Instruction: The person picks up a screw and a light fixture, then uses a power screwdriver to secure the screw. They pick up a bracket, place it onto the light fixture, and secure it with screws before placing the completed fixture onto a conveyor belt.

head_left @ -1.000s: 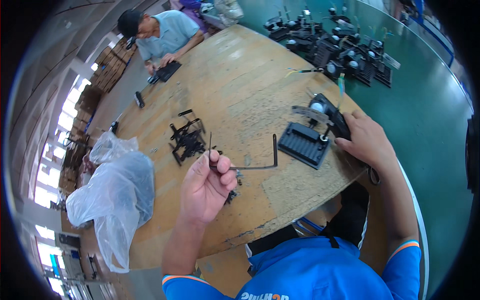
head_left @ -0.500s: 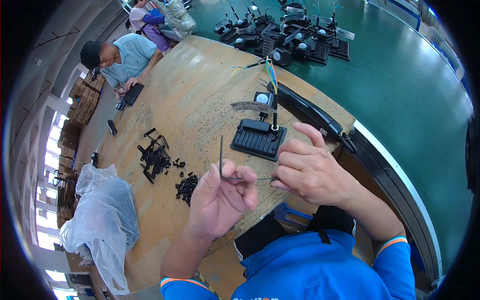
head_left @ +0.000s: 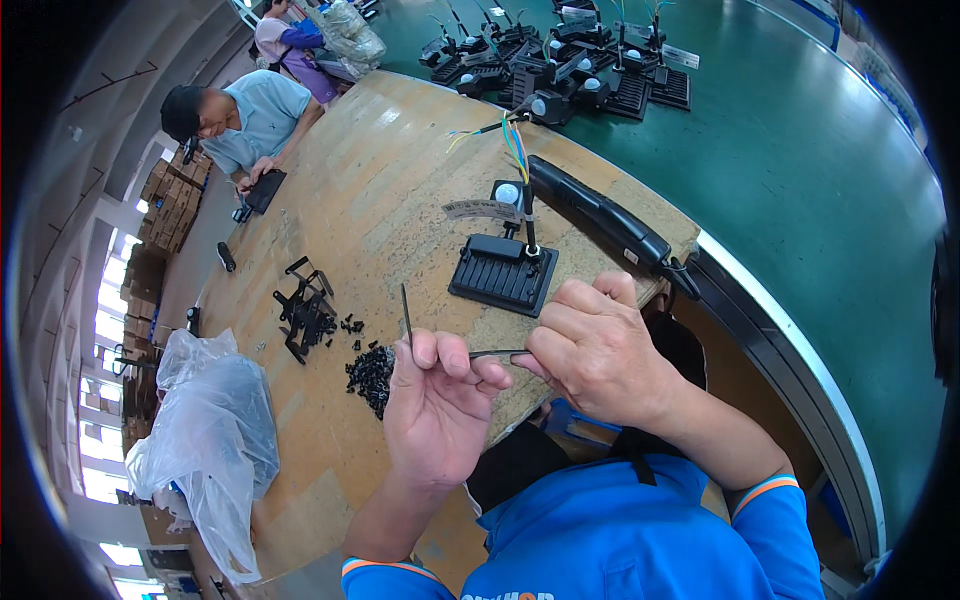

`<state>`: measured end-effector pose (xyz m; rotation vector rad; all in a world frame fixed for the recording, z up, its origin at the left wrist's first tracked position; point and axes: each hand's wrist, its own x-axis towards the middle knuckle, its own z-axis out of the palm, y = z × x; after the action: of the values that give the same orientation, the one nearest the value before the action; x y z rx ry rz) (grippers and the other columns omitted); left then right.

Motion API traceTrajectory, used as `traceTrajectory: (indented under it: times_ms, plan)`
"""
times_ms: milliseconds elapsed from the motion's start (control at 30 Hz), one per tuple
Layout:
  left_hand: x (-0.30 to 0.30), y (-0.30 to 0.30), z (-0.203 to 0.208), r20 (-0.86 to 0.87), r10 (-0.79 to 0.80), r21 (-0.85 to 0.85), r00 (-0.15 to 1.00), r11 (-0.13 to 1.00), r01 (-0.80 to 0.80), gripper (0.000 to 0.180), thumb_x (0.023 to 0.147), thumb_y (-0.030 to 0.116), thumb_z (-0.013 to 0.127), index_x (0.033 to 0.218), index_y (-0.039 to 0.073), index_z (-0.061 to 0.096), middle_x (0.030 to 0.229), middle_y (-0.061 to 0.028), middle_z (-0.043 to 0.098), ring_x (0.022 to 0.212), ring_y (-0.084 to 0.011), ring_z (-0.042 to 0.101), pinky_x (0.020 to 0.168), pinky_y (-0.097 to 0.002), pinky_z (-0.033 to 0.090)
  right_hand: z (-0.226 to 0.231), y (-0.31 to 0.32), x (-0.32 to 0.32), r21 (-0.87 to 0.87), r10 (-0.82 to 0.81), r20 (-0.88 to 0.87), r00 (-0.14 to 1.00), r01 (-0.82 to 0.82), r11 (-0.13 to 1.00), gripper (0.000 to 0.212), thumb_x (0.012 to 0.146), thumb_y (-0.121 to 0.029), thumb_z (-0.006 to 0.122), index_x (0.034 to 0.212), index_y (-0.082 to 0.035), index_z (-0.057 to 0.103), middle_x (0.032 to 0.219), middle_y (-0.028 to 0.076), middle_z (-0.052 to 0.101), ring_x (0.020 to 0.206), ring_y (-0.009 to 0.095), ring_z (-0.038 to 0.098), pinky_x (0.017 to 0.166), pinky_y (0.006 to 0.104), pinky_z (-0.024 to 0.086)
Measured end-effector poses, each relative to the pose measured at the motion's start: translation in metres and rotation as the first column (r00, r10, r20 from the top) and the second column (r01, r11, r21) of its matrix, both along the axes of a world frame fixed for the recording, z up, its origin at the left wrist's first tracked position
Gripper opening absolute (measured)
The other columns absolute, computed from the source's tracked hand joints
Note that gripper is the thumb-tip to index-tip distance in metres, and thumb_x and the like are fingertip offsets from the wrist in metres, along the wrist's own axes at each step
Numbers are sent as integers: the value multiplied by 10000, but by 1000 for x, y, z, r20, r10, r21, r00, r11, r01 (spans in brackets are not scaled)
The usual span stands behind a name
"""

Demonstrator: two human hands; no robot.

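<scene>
Head view: At a worn wooden table (head_left: 400,150), you hold a bent rod (head_left: 407,315) directly between your two hands, just short of a black lamp (head_left: 500,280). Your left hand (head_left: 435,415), palm turned up, curls its fingers about the rod near the bend, one leg rising above the thumb. Your right hand (head_left: 595,350) is closed on the other end, which its fingers hide. The span between them runs left to right, nearly level across your body. The lamp lies ahead of the rod, closer to your right hand but apart from it. Beyond that hand a black power tool (head_left: 600,215) slants away, up and to the left. Screws (head_left: 370,380) lie heaped beside your left hand, dark brackets (head_left: 305,310) farther off.
</scene>
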<state>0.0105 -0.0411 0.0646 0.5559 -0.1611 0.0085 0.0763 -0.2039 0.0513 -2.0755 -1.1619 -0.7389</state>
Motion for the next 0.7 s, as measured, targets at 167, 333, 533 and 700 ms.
traceTrajectory:
  times_ms: [167,333,533,700]
  plan:
    - [2,4,1,-125,142,224,982,968,-111,285,995,317,287,954,107,476,928,-40,556,742,-191,539,700,-338,436,-5,6,-2,6,10,8,1000,-10,1000,223,708,-233,642,610,-118,478,617,4,401,685,171,438,673,336,304]
    - [9,14,-8,-81,229,535,970,831,-152,215,976,252,373,946,74,491,933,-70,558,712,-157,509,673,-304,426,4,0,-5,-7,82,-111,990,-84,996,149,736,-216,646,804,-97,588,781,43,518,848,198,503,800,346,334]
    - [29,65,-19,-287,215,455,934,888,-65,170,958,200,393,932,73,504,853,-50,558,689,-131,504,644,-280,413,5,-44,54,-59,-540,-74,839,536,842,443,712,-254,656,1065,-5,558,1098,150,538,1031,329,483,899,410,362]
    - [57,65,-22,-439,235,613,867,784,97,146,942,127,409,971,16,500,837,-56,559,698,-141,539,646,-275,462,-5,-54,88,-378,-419,-489,765,247,892,448,689,-243,636,1033,35,567,963,193,572,927,329,541,839,373,418]
